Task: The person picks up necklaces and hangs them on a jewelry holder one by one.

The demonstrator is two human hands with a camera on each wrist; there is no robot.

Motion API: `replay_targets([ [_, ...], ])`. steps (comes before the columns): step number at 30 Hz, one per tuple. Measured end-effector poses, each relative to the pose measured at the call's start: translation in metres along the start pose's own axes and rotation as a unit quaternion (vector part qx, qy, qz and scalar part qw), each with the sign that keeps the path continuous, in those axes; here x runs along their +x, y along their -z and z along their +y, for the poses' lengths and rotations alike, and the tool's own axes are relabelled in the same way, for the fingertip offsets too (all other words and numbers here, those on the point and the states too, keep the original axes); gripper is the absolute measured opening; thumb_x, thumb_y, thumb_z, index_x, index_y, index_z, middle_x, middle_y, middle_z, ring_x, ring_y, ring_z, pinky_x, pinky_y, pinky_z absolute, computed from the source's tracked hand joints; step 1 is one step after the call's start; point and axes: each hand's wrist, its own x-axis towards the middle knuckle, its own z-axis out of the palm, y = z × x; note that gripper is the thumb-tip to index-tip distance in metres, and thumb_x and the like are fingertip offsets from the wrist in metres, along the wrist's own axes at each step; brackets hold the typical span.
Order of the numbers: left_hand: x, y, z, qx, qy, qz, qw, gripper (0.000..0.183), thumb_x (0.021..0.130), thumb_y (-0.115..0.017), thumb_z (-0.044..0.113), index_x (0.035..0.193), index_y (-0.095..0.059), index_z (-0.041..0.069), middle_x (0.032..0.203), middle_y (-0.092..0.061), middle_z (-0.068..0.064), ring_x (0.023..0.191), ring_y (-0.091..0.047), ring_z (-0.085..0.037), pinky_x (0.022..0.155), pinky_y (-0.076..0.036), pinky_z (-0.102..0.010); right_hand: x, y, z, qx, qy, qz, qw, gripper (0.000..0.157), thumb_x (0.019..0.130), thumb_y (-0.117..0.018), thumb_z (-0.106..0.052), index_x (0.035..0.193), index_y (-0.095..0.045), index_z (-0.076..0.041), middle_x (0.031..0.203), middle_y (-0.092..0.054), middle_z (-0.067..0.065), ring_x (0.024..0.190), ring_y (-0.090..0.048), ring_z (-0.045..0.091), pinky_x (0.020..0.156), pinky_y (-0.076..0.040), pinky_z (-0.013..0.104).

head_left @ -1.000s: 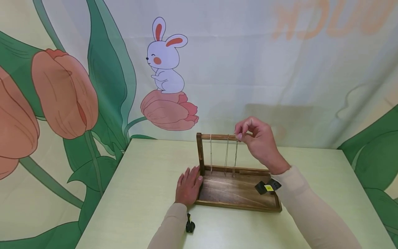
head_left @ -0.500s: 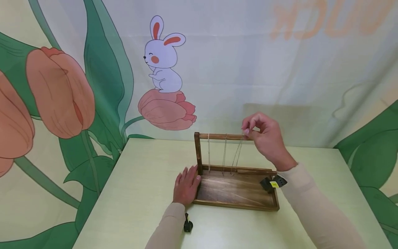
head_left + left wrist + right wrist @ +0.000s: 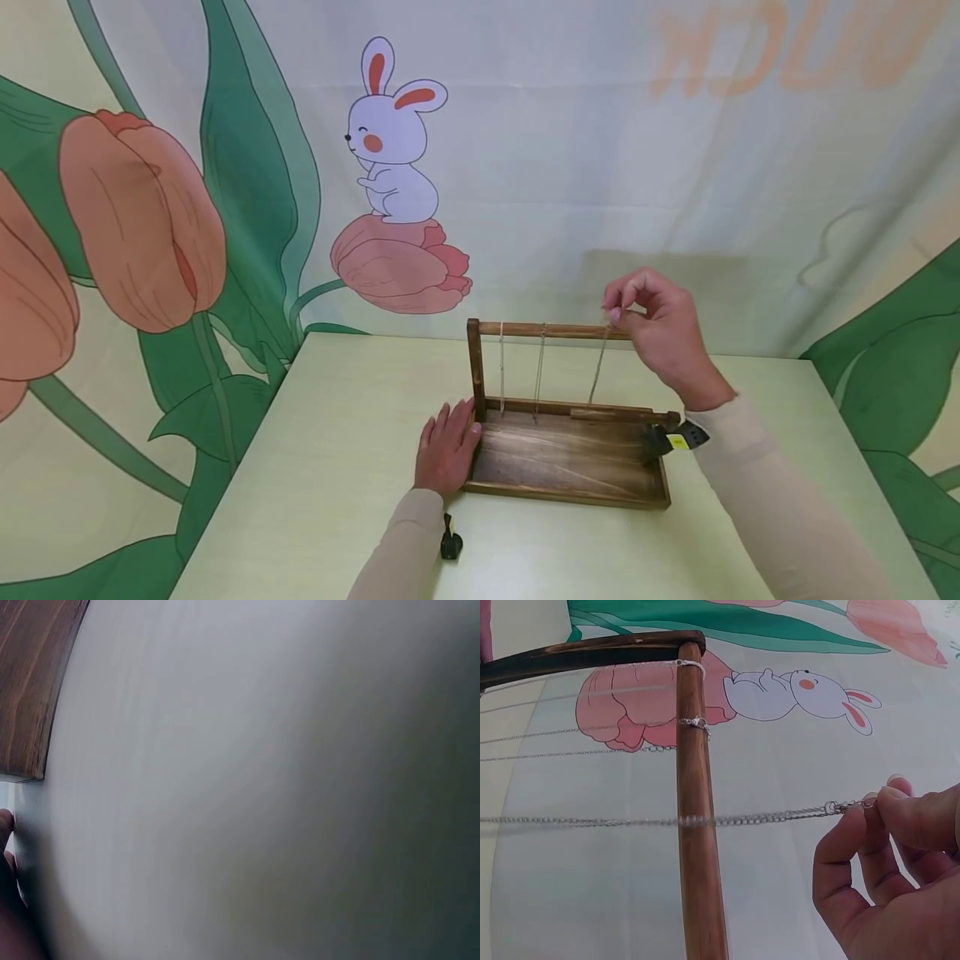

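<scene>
A dark wooden jewelry stand point(image 3: 570, 458) has a tray base and an upright post at its left that carries a crossbar point(image 3: 562, 331). Two thin chain necklaces point(image 3: 502, 367) hang from the bar's left half. My right hand point(image 3: 670, 337) pinches a silver chain necklace point(image 3: 772, 817) by its clasp end between thumb and fingertips. In the right wrist view this chain hangs doubled and crosses over the bar, the hand off to one side of it. With fingers straight, my left hand point(image 3: 445, 450) rests against the tray's left side.
The stand is on a pale table point(image 3: 315, 467), whose far edge meets a printed cloth backdrop point(image 3: 525, 150) with tulips and a rabbit. A short wooden rail point(image 3: 622, 415) lies along the tray's back right. Black wrist cameras point(image 3: 450, 542) sit at the wrists.
My right hand has moved rightward along the crossbar with the pinched necklace, away from the two hanging ones. My left hand stays against the stand; the head view has shifted slightly.
</scene>
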Motion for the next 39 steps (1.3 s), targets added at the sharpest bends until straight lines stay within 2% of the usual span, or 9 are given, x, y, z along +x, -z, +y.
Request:
replay_targets([
  [10, 0.001, 0.002, -0.002, 0.008, -0.002, 0.002, 1.0, 0.058, 0.112, -0.034, 0.049, 0.165, -0.033, 0.025, 0.171, -0.036, -0.003, 0.163, -0.021, -0.031, 0.133, -0.011, -0.055, -0.002, 0.015, 0.001, -0.012, -0.012, 0.017, 1.0, 0.021, 0.091, -0.062, 0.02, 0.082, -0.047, 0.008, 0.089, -0.068, -0.005, 0.081, -0.064, 0.013, 0.067, -0.059, 0.017],
  [17, 0.001, 0.003, -0.002, 0.003, -0.002, -0.001, 1.0, 0.058, 0.112, -0.035, 0.048, 0.165, -0.033, 0.024, 0.171, -0.035, -0.003, 0.163, -0.02, -0.032, 0.133, -0.01, -0.056, -0.007, 0.024, 0.008, -0.028, -0.013, 0.021, 0.999, 0.02, 0.092, -0.063, 0.019, 0.084, -0.048, 0.008, 0.091, -0.067, -0.005, 0.084, -0.065, 0.013, 0.067, -0.062, 0.022],
  [23, 0.0, 0.003, -0.002, 0.006, -0.002, -0.002, 1.0, 0.059, 0.111, -0.033, 0.051, 0.165, -0.033, 0.025, 0.171, -0.035, -0.002, 0.163, -0.02, -0.031, 0.133, -0.01, -0.055, -0.008, 0.033, 0.015, -0.031, -0.015, 0.029, 0.999, 0.019, 0.092, -0.061, 0.02, 0.084, -0.047, 0.009, 0.091, -0.067, -0.005, 0.082, -0.065, 0.015, 0.065, -0.061, 0.021],
  [30, -0.001, 0.004, 0.0, -0.002, -0.002, -0.004, 1.0, 0.059, 0.111, -0.034, 0.051, 0.165, -0.033, 0.024, 0.171, -0.036, -0.003, 0.163, -0.021, -0.032, 0.133, -0.01, -0.055, -0.008, 0.042, 0.017, -0.041, -0.027, 0.039, 0.998, 0.017, 0.094, -0.06, 0.018, 0.086, -0.048, 0.01, 0.093, -0.066, 0.0, 0.085, -0.066, 0.019, 0.068, -0.062, 0.02],
  [39, 0.0, 0.001, 0.001, -0.002, -0.002, -0.008, 1.0, 0.06, 0.111, -0.033, 0.052, 0.165, -0.032, 0.025, 0.171, -0.035, -0.002, 0.164, -0.02, -0.031, 0.133, -0.009, -0.054, -0.009, 0.048, 0.02, -0.056, -0.034, 0.046, 0.997, 0.017, 0.095, -0.06, 0.017, 0.086, -0.048, 0.01, 0.093, -0.065, -0.005, 0.085, -0.066, 0.015, 0.07, -0.062, 0.018],
])
